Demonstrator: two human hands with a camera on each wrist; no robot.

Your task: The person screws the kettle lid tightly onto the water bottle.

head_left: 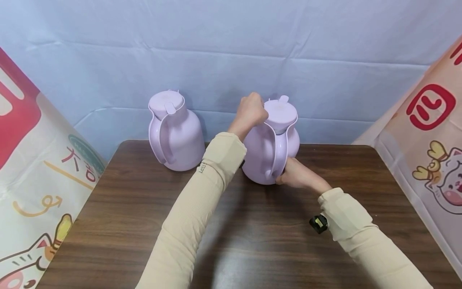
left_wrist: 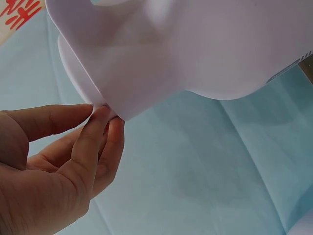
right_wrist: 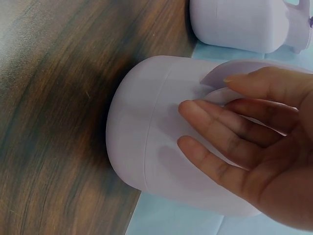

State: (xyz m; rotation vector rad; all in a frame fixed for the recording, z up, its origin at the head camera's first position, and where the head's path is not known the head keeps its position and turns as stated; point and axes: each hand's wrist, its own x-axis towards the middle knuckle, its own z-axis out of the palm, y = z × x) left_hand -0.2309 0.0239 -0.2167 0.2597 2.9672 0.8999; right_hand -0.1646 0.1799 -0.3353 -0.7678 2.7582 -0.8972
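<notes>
Two pale purple thermos jugs with lids and loop handles stand on the table. My left hand [head_left: 250, 110] is at the top of the right jug [head_left: 258, 150], its thumb and fingertips pinching the edge of the lid [head_left: 280, 111], also close up in the left wrist view [left_wrist: 76, 73]. That lid's tab points to the back. Low on the same jug, my right hand [head_left: 297, 174] holds the lower part of the handle [head_left: 280, 154]; in the right wrist view its thumb lies along the handle and the other fingers reach beside the body [right_wrist: 142, 127].
The other jug [head_left: 185, 140] stands to the left near the table's back edge, its handle facing front left. A blue cloth [head_left: 216, 60] hangs behind the brown wooden table [head_left: 260, 249]. Printed cartoon sheets [head_left: 444, 160] flank both sides.
</notes>
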